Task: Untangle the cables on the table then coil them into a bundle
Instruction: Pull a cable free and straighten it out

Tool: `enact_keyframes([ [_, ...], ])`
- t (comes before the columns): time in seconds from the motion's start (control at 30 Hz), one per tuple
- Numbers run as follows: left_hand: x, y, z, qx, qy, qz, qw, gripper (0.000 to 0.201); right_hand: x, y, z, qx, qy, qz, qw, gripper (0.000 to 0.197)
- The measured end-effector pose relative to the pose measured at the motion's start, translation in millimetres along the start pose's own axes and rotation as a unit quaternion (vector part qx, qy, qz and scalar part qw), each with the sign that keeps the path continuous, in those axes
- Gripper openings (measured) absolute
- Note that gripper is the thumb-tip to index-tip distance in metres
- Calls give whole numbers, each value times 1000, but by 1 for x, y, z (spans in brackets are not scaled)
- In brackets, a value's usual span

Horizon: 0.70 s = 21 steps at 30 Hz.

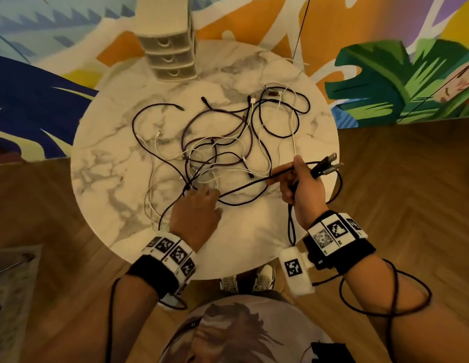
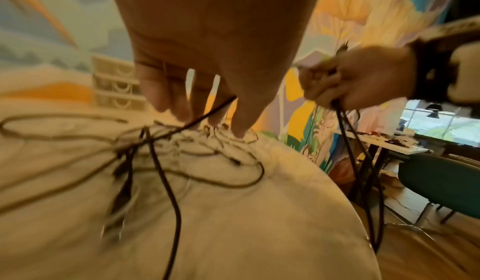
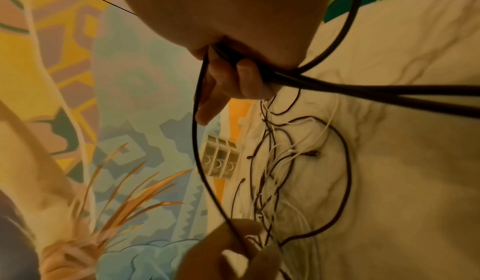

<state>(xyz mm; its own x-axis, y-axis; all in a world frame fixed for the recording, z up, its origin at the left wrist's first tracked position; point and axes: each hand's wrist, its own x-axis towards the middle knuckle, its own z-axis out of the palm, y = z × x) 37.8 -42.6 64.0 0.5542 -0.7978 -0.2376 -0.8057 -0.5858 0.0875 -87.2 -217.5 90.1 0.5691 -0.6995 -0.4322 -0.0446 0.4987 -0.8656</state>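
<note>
Marble-patterned and round, the desk (image 1: 102, 163) carried a small drawer unit (image 1: 170, 56) at its far edge. A tangle of black and white cables (image 1: 222, 150) lay spread over the middle of the desk. The left hand (image 1: 195, 213) reached down to the near side of the tangle with fingers (image 2: 155, 91) almost straight, the tips touching the cables. The right hand (image 1: 304, 187) was above the right edge, its fingers curled around a black cable (image 1: 280, 174) folded into several strands.

head overhead; wrists close, table (image 1: 102, 142) shared.
</note>
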Motion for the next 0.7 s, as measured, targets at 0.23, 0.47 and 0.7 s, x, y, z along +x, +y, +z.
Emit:
enact_keyframes([
  [0.23,3,-32,36,-210,-51,-60,974,31,4,-12,5,-24,0,-42,999,56],
  [0.47,26,-36,1,-170,48,-106,978,24,3,-13,3,45,-20,-15,999,52],
  [0.7,5,27,-5,-103,46,50,992,15,-13,33,46,-160,-110,99,976,41],
])
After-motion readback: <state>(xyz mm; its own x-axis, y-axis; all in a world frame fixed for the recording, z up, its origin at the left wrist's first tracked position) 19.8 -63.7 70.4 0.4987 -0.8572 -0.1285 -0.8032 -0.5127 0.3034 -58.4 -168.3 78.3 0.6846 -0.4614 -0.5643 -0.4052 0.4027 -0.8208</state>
